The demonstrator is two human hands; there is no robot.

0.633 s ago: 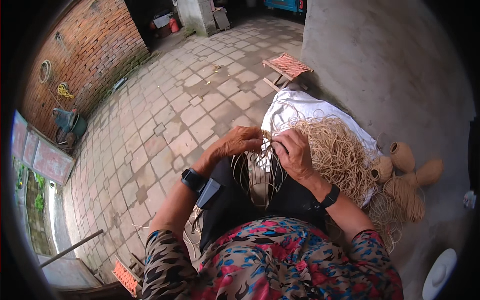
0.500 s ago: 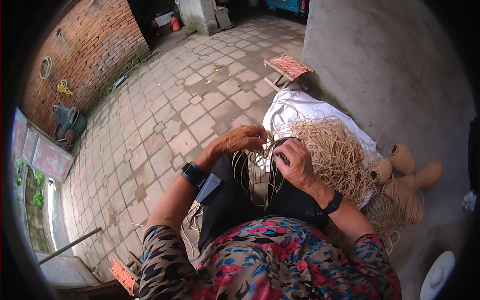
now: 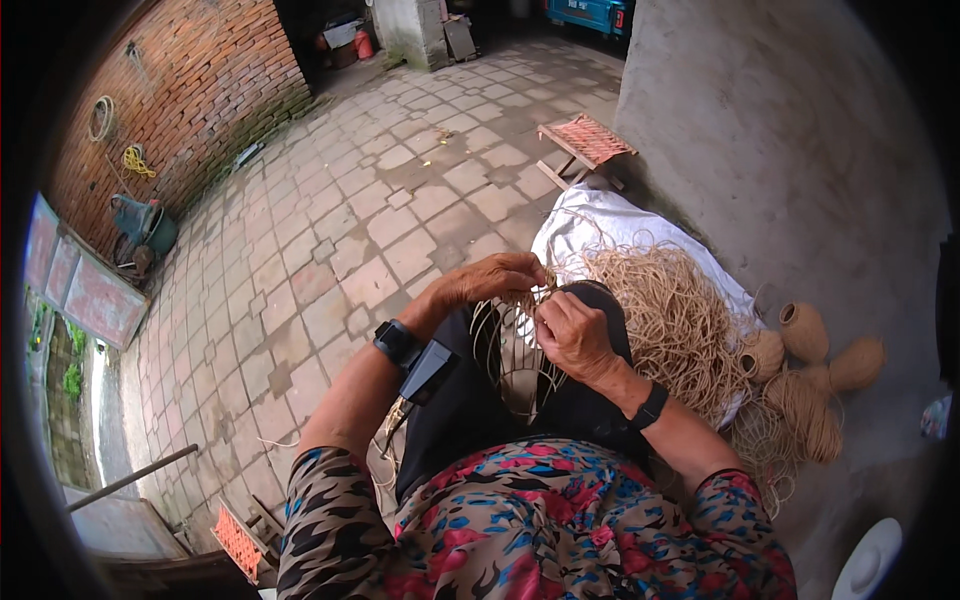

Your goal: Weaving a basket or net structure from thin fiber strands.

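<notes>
Between my knees sits an openwork basket frame [image 3: 507, 348] of thin curved ribs, its upper rim at my fingertips. My left hand [image 3: 503, 278] is closed over the far left part of that rim, thumb and fingers pinched together. Just right of it, my right hand [image 3: 575, 335] is curled at the rim, its fingertips pressed together beside the left ones. What the right fingers pinch is hidden behind the knuckles. A large heap of tan cord [image 3: 665, 325] lies to the right of my knee on a white sheet [image 3: 600, 210].
Several wound cord balls [image 3: 803, 332] lie by the grey wall [image 3: 760, 130] on the right. A low folding stool [image 3: 588, 140] with an orange woven seat stands beyond the sheet. Another orange-seated stool [image 3: 240, 545] is at lower left. Paving stones [image 3: 350, 210] stretch ahead toward a brick wall [image 3: 200, 100].
My right hand has shifted slightly left and down, closer to my left hand, and its fingers have curled in more. My left hand stays at the rim. The whole view has shifted slightly.
</notes>
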